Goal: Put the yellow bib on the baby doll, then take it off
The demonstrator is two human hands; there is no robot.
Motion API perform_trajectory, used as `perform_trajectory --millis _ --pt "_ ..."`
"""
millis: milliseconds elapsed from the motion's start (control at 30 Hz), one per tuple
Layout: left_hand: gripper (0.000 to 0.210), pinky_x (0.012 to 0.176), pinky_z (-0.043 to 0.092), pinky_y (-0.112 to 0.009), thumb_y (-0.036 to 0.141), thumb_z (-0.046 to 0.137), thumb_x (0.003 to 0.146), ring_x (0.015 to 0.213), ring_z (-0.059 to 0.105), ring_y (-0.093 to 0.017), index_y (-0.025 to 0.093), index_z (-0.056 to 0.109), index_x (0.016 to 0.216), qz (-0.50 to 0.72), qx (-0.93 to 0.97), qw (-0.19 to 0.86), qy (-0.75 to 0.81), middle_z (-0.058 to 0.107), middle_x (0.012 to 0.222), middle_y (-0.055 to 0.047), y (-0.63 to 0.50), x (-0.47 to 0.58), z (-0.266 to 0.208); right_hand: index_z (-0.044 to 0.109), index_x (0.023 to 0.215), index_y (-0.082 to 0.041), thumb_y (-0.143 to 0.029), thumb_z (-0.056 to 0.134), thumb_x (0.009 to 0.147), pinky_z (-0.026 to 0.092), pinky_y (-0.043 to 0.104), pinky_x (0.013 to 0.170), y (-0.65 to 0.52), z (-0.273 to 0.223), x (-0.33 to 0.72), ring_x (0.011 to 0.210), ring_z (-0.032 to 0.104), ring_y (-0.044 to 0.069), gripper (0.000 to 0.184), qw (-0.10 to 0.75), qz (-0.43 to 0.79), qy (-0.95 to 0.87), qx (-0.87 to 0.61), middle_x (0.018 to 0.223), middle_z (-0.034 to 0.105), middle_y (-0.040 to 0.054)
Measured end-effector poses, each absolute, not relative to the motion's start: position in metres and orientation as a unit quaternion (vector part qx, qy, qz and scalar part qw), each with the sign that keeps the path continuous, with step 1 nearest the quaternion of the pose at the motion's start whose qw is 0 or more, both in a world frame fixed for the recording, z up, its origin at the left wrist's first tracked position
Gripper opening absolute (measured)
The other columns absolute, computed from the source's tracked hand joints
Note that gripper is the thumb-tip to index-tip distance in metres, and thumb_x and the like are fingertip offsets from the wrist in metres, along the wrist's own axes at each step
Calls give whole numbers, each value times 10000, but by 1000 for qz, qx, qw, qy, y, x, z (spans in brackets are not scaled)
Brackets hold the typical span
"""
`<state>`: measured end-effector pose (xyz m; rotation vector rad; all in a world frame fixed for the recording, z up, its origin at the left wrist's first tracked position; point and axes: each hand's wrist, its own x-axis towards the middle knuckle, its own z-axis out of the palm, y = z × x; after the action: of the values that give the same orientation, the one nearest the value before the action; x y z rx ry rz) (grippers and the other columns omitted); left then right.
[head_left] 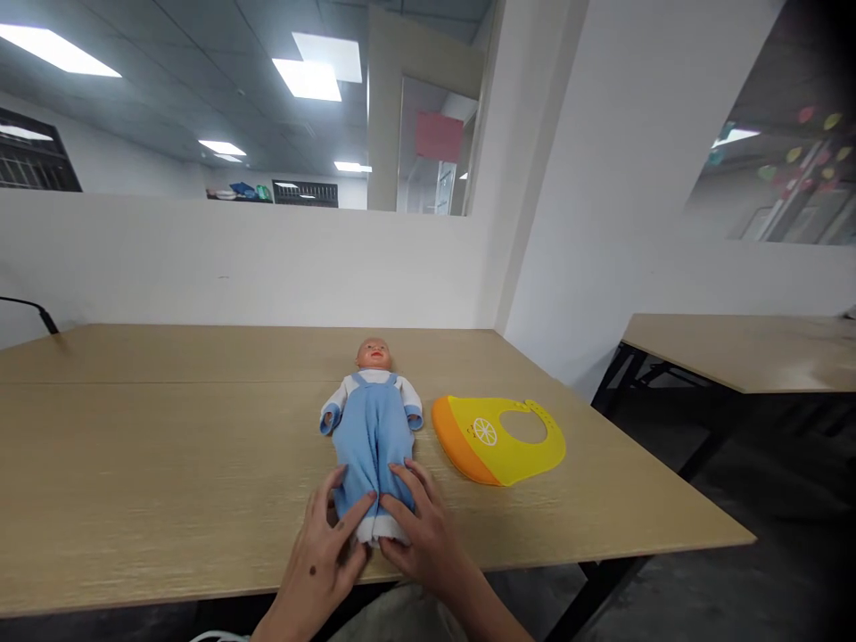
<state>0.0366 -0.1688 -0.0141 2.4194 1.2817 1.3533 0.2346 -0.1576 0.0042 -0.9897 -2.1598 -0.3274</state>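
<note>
A baby doll [374, 419] in a white top and light blue overalls lies on its back on the table, head toward the wall. Around the lower part of one trouser leg, my left hand [325, 544] curls its fingers, with the thumb near the white cuff. My right hand [424, 526] grips the other leg in the same way, fingertips on the blue cloth. The doll's feet are hidden by the cuffs and my hands. Just right of the doll lies a yellow silicone bib [512, 441] with an orange pocket and a white citrus-slice print, touched by neither hand.
The wooden table [167, 473] ends at a white wall [300, 267] with a window above it. A black cable [40, 312] reaches the table's far left. Another table [755, 348] stands to the right, beyond a gap.
</note>
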Motion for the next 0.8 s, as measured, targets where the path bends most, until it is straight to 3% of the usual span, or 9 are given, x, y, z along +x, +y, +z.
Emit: perform_trajectory --millis 267,533,800 --pt "516 948 483 -482 42 523 828 1211 499 -288 283 538 1284 432 803 -127 390 422 1382 -154 -165 41 -25 606 1074 -209 -256 670 699 417 494 1026 -160 6 235 1299 383 325 384 354 -119 -840 -394 1320 510 128" --pt "482 940 509 -363 19 484 846 1148 563 -218 269 566 1250 462 811 -90 346 539 1278 -122 -163 38 -31 614 1012 -210 -284 690 719 423 493 1014 -161 4 236 1272 404 326 312 350 -144 -843 -382 1275 538 116" --pt "423 920 522 -353 46 460 857 1089 598 -211 243 608 1200 477 803 -53 354 590 1236 -119 -161 39 -36 619 1019 -192 -282 688 740 430 493 1015 -162 5 235 1266 417 323 301 351 -146 -844 -379 1246 551 130"
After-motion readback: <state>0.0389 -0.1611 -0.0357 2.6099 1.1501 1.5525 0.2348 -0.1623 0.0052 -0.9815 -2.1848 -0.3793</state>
